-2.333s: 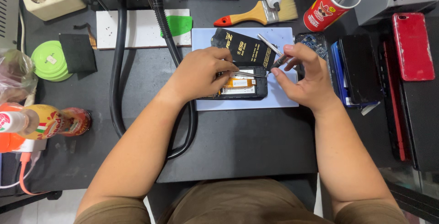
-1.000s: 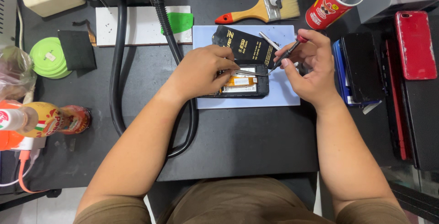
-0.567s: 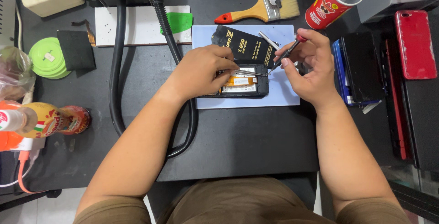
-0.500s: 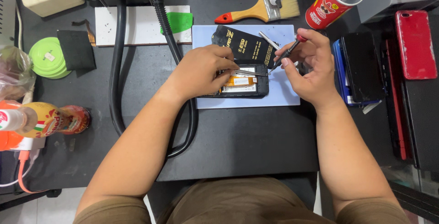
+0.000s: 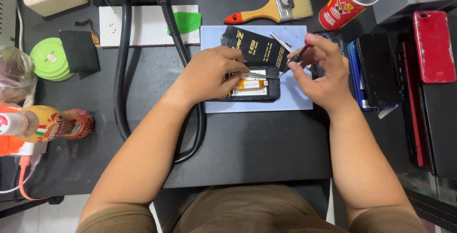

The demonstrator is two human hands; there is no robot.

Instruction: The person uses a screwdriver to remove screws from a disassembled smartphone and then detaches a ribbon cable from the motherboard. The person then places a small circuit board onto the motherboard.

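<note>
Dark workbench [image 5: 247, 147]; left fingers [image 5: 233, 69] pinching tweezers [image 5: 262, 75] over opened phone [image 5: 254, 88], right fingers [image 5: 304, 64] gripping screwdriver [image 5: 295, 58].

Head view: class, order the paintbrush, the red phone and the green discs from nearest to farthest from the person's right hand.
From the right hand:
1. Paintbrush, just above it at the back of the desk.
2. Red phone, off to its right.
3. Green discs, far across at the left edge.

Both hands [image 5: 266, 73] curled, fingertips pinched
</note>
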